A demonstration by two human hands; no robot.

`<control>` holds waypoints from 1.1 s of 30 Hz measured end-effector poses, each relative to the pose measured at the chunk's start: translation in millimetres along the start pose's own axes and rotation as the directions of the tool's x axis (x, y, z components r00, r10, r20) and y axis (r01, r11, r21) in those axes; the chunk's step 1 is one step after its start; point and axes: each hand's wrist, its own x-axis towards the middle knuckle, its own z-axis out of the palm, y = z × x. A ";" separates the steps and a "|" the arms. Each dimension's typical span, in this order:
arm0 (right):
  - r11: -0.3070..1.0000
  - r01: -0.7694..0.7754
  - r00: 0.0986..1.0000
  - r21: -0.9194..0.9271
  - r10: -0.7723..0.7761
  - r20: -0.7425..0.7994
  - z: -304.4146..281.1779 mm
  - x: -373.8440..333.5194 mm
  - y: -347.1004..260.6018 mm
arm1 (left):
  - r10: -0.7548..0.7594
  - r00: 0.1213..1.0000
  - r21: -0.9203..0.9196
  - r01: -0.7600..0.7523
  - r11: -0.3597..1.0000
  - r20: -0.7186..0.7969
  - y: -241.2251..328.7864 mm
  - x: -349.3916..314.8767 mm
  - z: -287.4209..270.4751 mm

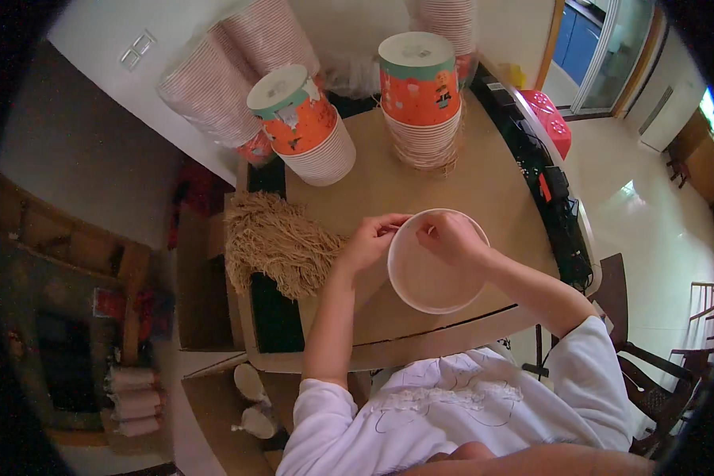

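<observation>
"Where are the hands?"
"The left hand [366, 242] pinches the round white tub [436, 282] by its rim, over the table [508, 210]. The right hand [452, 238] curls inside; I can't tell if it's holding something."
"What's near?"
"Brown strings [278, 246] left, orange tub stacks [420, 103] behind."

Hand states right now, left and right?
Left hand: fingers bent at the white bucket's outer left side; grip cannot be told.
Right hand: fingers curled inside the bucket; whether it holds anything cannot be told.

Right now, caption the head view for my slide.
Left hand against a white tub, right hand at its opening, tan strands at left.
</observation>
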 end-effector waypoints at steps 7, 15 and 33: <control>0.999 0.021 1.000 0.043 -0.022 0.019 2.8 1.3 3.8 | 0.050 0.999 0.101 -0.049 0.994 -0.009 -3.8 -0.1 -1.5; 0.998 0.015 0.999 0.061 -0.017 0.028 3.2 0.3 6.1 | 0.031 0.999 0.188 -0.028 0.982 -0.013 -1.3 -1.9 -1.2; 1.000 -0.001 0.999 0.023 0.000 0.048 4.4 3.2 2.5 | 0.075 0.993 0.280 -0.047 0.959 -0.092 -19.3 2.6 -4.8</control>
